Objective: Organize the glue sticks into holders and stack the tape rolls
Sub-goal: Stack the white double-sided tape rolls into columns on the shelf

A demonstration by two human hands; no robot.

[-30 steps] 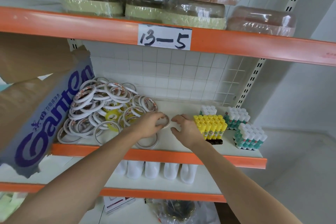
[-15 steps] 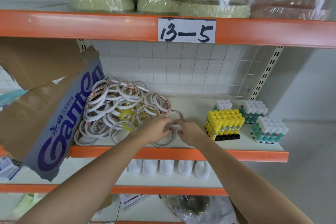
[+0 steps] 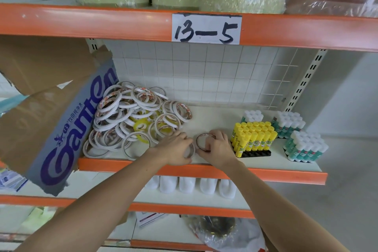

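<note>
The right hand (image 3: 217, 148) curls round a tape roll (image 3: 201, 141) lying flat near the shelf's (image 3: 286, 175) front edge. Just left of it, the left hand (image 3: 176, 147) covers a second roll (image 3: 191, 150), fingers bent over it. Behind and to the left, loose rolls lie in a heap (image 3: 131, 116) against a torn carton (image 3: 61, 129). To the right, yellow glue sticks (image 3: 253, 137) stand upright in a black holder (image 3: 256, 153), with white-capped green sticks (image 3: 304, 146) beyond.

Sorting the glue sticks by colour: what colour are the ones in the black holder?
Yellow, caps included: the glue sticks in the black holder, head view.
</note>
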